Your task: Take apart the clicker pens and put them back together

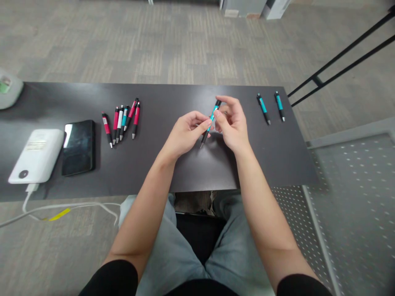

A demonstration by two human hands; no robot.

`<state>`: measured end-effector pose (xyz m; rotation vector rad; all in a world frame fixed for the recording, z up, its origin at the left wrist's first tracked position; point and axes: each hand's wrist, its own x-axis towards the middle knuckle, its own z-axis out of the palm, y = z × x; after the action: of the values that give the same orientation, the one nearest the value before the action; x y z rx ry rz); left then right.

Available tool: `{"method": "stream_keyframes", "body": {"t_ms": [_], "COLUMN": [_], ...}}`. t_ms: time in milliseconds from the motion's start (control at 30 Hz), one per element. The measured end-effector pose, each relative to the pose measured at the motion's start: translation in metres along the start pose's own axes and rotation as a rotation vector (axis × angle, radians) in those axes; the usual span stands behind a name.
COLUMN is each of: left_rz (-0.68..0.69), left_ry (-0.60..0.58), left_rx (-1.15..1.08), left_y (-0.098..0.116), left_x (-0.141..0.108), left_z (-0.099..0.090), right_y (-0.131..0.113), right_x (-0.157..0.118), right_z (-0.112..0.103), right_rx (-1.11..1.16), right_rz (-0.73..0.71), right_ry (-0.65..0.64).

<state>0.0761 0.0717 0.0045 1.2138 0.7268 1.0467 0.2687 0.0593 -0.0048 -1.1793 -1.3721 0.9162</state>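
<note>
"Lying at eleven o'clock, are the bunched pens [119, 124] simply within reach?"
"Probably. At twelve, the left hand [189, 133] pinches the teal pen [212, 115] mid-barrel, seemingly steadying it; the half-curled right hand [233, 123] grips its upper end."
"And one o'clock?"
"Two spaced pens [263, 108]."

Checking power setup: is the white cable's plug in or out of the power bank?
In: the plug meets the power bank edge, no gap visible.
</note>
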Motion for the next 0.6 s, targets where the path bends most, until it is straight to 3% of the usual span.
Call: {"method": "stream_keyframes", "body": {"t_ms": [300, 433, 533, 600], "left_rz": [-0.047, -0.04, 0.034, 0.113], "left_ry": [0.06, 0.061, 0.158, 0.253], "left_rx": [0.055, 0.143, 0.217, 0.242], "left_y": [0.002, 0.003, 0.003, 0.004], "left_x": [-0.001, -0.002, 0.001, 0.002], "left_z": [0.01, 0.002, -0.005, -0.008], "right_y": [0.009, 0.021, 0.028, 0.026], "right_x": [0.004, 0.012, 0.015, 0.013], "right_z": [-0.001, -0.007, -0.013, -0.014], "right_rx": [0.002, 0.046, 0.148, 0.164], "right_rz": [-0.015, -0.001, -0.003, 0.021], "right_ry": [0.001, 0.148, 0.257, 0.217]}}
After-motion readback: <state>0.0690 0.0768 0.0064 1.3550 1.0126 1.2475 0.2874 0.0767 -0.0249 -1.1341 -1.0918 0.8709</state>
